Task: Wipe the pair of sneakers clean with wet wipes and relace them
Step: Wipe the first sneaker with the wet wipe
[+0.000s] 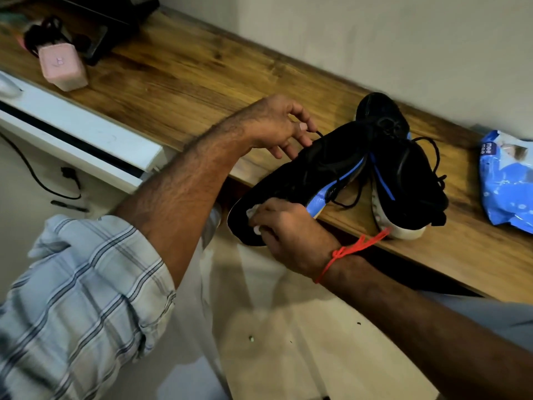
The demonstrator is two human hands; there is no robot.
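**Black sneaker held over the shelf edge and wiped at the toe**

A black sneaker (311, 174) with blue side stripes is shown tilted, its toe jutting past the front edge of the wooden shelf (178, 82). A white wet wipe (253, 211) is pressed against the toe by the curled fingers of the right hand (284, 229), on whose wrist a red thread (346, 251) is tied. Above and beyond that hand, the heel end of the sneaker is steadied by the left hand (274, 128), whose fingertips are curled at the collar beside a loose black lace (318, 134); whether the lace itself is pinched cannot be told. Just to the right of the right hand, the second sneaker (403, 168) is seen resting on its side on the shelf, touching the first. Further right lies a blue wet-wipes pack (507, 180). Far to the left of the left hand a pink box (62, 66) stands.
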